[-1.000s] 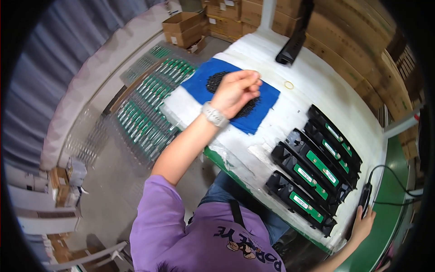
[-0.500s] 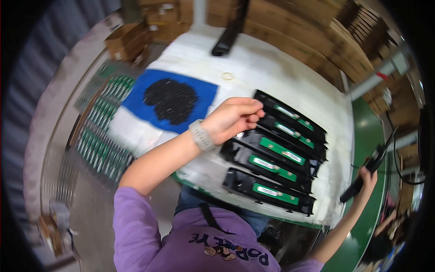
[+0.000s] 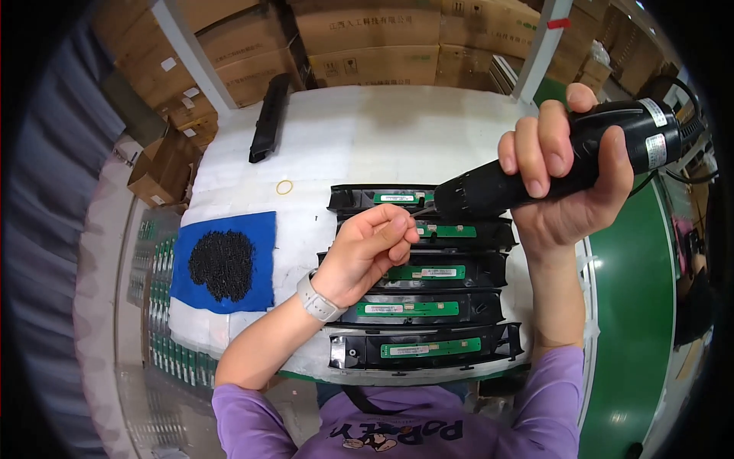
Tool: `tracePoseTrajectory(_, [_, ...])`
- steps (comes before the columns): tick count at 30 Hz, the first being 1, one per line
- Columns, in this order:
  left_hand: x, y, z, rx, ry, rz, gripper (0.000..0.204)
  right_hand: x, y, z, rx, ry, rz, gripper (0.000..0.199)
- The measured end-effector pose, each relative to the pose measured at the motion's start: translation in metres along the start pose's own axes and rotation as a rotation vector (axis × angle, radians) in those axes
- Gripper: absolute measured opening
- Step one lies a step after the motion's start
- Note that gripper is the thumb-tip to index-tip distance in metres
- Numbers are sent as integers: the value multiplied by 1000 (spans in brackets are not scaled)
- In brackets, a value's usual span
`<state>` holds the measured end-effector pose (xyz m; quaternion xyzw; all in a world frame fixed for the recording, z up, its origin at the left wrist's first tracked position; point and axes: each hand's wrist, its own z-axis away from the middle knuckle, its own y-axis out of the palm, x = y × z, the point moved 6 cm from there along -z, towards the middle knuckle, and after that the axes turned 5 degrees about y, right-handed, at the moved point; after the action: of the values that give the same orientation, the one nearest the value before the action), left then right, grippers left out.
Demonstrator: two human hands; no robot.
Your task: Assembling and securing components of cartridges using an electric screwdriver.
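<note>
My right hand [image 3: 562, 180] is wrapped round a black corded electric screwdriver [image 3: 474, 191], its nose pointing left. Close to that nose, my left hand [image 3: 367, 249] is pinched, thumb against fingers; whatever it holds is too small to make out. Beneath both hands lies a column of several long black plastic housings, the nearest housing [image 3: 355, 350] at the table's front. Each carries a green circuit board [image 3: 430, 346] with a white label. To the left, a heap of tiny black screws [image 3: 223, 264] rests on a blue cloth [image 3: 265, 229].
Another black housing [image 3: 267, 122] lies at the table's far left, with a yellow rubber band [image 3: 284, 187] in front of it. Beyond the left edge are stacked green boards [image 3: 180, 356] and an open carton [image 3: 160, 172]. Cardboard boxes [image 3: 375, 38] line the back. A cord [image 3: 692, 177] trails rightward.
My right hand has brought the screwdriver up from the right side to above the housings, near my left hand. The left hand stays pinched. The view has turned and levelled.
</note>
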<state>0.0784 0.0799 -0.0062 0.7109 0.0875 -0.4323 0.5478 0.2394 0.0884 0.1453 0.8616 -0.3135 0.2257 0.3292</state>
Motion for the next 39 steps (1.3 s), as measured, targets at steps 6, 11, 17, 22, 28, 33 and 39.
tracePoseTrajectory(6, [0,-10,2,-36,8,9,13,-18,-5,1,-27,40,-19,38])
tracePoseTrajectory(11, [-1,-13,3,-66,-13,-46,12,-21,0,6,40,57,22,38])
tracePoseTrajectory(17, [2,-17,8,-51,-71,38,13,-25,9,10,139,35,3,40])
tracePoseTrajectory(22, [0,-16,7,-30,-60,43,12,-20,9,11,75,20,8,40])
tracePoseTrajectory(28, [-1,4,9,20,-220,-283,9,-20,-5,4,-30,54,-107,36])
tracePoseTrajectory(33, [-7,-7,3,-65,-272,-548,15,-27,-16,-14,-33,172,103,31])
tracePoseTrajectory(39, [-37,-27,-50,-126,-114,-910,15,-57,-42,-27,-232,272,354,19])
